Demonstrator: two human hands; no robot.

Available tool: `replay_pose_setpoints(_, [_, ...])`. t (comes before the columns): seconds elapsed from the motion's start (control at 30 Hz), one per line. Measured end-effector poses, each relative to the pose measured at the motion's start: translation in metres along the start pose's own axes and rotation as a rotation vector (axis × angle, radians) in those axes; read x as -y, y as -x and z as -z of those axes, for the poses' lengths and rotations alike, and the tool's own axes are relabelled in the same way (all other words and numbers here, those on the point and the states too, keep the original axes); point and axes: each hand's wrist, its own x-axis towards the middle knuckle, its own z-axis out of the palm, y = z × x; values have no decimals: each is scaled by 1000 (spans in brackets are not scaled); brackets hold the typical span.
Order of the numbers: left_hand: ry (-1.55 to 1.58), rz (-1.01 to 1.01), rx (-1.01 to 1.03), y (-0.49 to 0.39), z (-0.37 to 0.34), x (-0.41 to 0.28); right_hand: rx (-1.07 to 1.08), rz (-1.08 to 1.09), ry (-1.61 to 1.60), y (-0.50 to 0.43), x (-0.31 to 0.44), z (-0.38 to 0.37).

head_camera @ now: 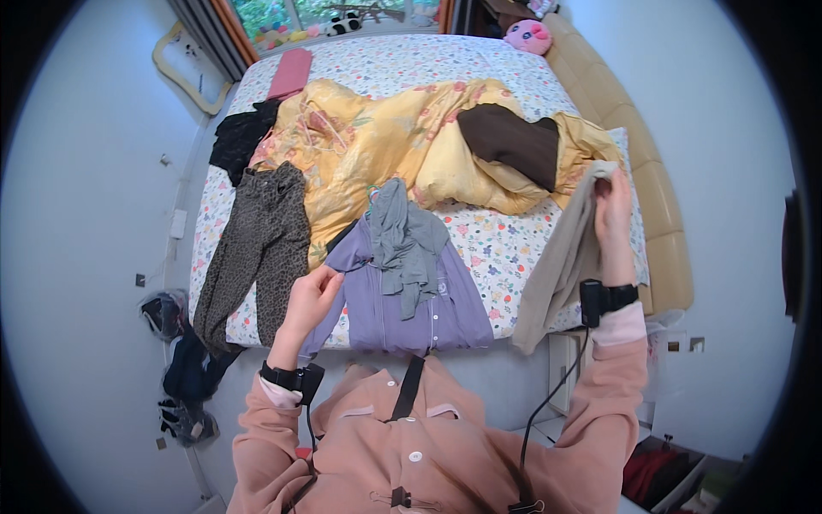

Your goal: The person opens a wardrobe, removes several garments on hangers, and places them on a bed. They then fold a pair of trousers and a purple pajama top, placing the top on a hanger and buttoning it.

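Raised at the bed's right side, my right hand [613, 209] holds a beige-grey cloth garment [559, 263] by its top, and the rest hangs down past the near edge of the bed. My left hand [314, 295] is curled above the left sleeve of a purple buttoned garment [404, 327]; whether its fingers touch the fabric I cannot tell. A crumpled grey garment [411, 244] lies over the purple one. Left of my left hand, leopard-print trousers [250, 250] lie spread with their legs toward me.
A yellow floral quilt [379, 135] is bunched across the bed [494, 257], with a dark brown garment [514, 144] on it. Black clothing [241, 138] and a folded pink cloth [291, 72] lie on the far left. A tan padded headboard [648, 173] borders the right side. Bags [164, 315] sit left.
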Motion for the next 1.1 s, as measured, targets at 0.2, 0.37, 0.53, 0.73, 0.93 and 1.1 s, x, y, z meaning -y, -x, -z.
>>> replay_pose_setpoints(0.2, [-24,164,-25,8,-7,11,177,-293,271,-11,-154,-30])
replay_pose_setpoints(0.37, [17,303,-49,20,-12,43,184,-646,286,57,-277,-64])
replay_pose_setpoints(0.53, [276,442,-5,14,-49,108,340,-783,495,141,-378,-119])
replay_pose_setpoints(0.73, [573,640,41,-25,-126,202,390,-661,753,179,-454,-166])
replay_pose_setpoints(0.93, [628,668,86,-75,-188,262,310,-586,1185,168,-525,-192])
replay_pose_setpoints(1.1, [625,707,167,-97,-216,286,340,-768,765,155,-554,-160])
